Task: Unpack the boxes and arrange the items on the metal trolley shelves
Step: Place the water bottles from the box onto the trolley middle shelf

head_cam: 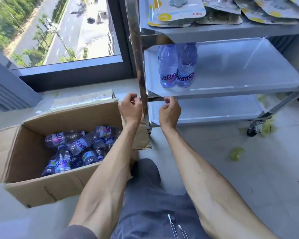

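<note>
An open cardboard box on the floor at the left holds several purple-labelled water bottles lying in a heap. A metal trolley stands at the right. Two bottles stand upright at the left end of its middle shelf. My left hand hovers by the trolley's front post with loosely curled fingers, holding nothing. My right hand is just below the middle shelf's front edge, fingers also loosely curled and empty.
The top shelf carries several flat blister packs. The bottom shelf is bare. A window with a dark frame lies behind the box. Green scraps litter the floor near a caster. My knee is between box and trolley.
</note>
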